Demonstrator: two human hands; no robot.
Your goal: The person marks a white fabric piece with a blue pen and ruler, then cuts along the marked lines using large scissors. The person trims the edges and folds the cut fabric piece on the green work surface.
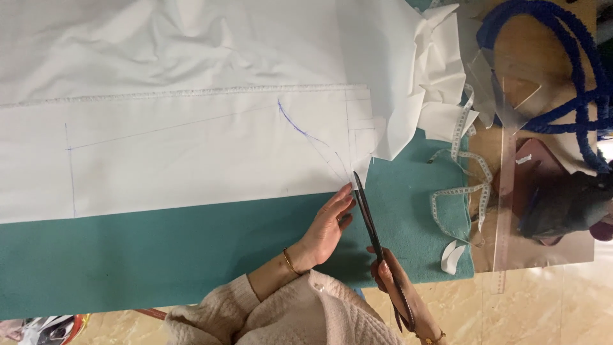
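A large white fabric (191, 147) with thin blue drawn lines lies flat on a teal cloth (159, 249). My left hand (329, 227) rests flat at the fabric's lower right edge, fingers together. My right hand (396, 287) grips long dark scissors (373, 233) whose blades point up at the fabric's corner, just right of my left fingertips. A gold bracelet sits on each wrist, and cream knit sleeves cover both forearms.
Crumpled white fabric scraps (437, 76) pile at the upper right. A measuring tape (469, 185) curls beside a clear ruler (506, 204). A blue cord (575, 70), a dark red case (533, 166) and a dark cloth (568, 204) lie on the brown surface at right.
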